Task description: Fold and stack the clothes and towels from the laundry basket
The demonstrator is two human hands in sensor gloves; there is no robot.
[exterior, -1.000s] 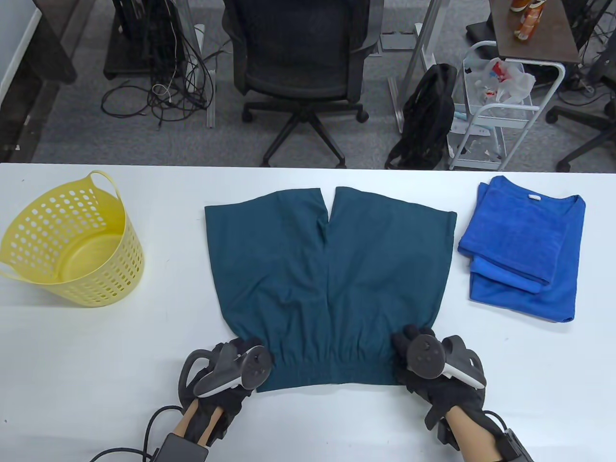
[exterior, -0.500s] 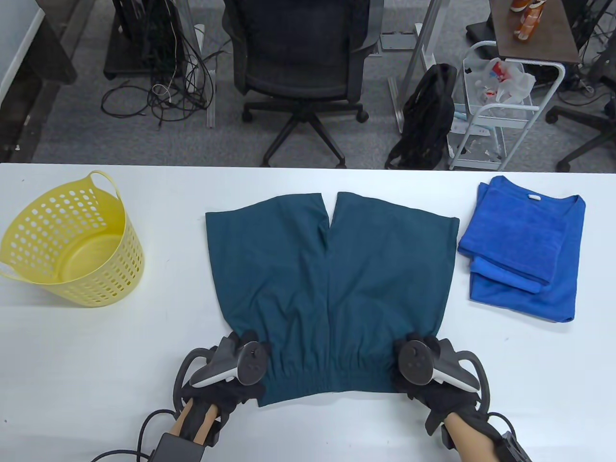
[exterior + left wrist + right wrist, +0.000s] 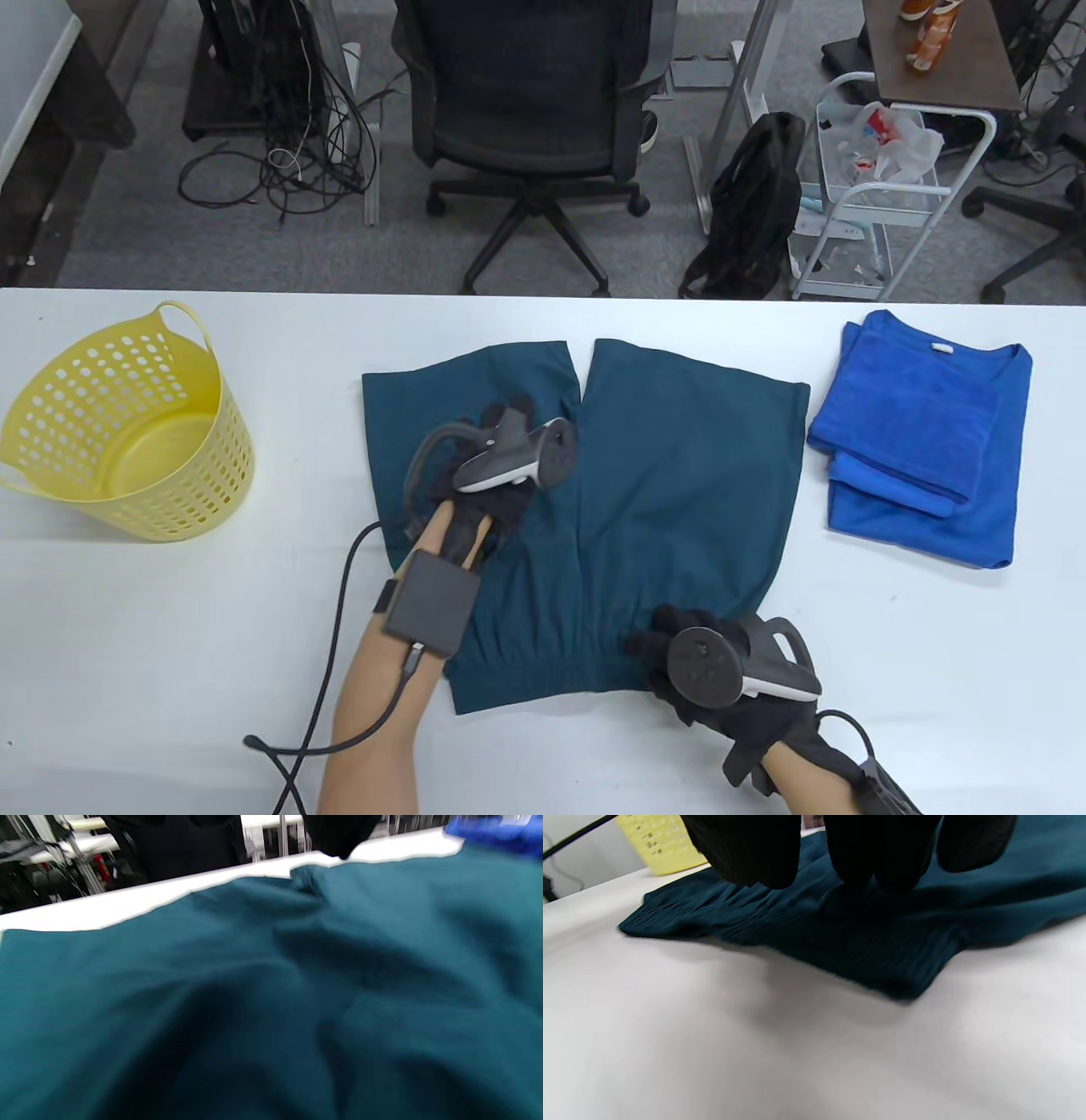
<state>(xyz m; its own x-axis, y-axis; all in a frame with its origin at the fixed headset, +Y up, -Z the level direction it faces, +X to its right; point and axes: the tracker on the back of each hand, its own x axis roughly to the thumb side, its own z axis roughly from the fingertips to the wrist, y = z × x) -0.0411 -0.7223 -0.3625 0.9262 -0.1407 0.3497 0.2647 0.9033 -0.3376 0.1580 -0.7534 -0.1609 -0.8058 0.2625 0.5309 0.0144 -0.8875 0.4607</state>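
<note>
Teal shorts (image 3: 679, 475) lie flat in the middle of the white table (image 3: 170, 637), waistband toward me and legs pointing away. My left hand (image 3: 507, 420) reaches over the shorts' left leg near the crotch seam, fingers stretched forward; the left wrist view is filled with teal cloth (image 3: 271, 984) just below it. My right hand (image 3: 660, 647) rests its fingertips on the right part of the gathered waistband (image 3: 840, 933), pressing the fabric to the table. An empty yellow laundry basket (image 3: 51, 475) stands at the left. Folded blue clothes and towels (image 3: 925, 433) are stacked at the right.
A cable (image 3: 331, 645) trails from my left wrist across the table's near edge. Beyond the far edge stand an office chair (image 3: 526, 110), a black backpack (image 3: 755, 204) and a white cart (image 3: 874, 187). The basket (image 3: 661, 844) shows behind the shorts in the right wrist view.
My left hand let go of the waistband's left corner and moved up over the shorts' left leg. My right hand slid a little left along the waistband. The shorts stayed flat.
</note>
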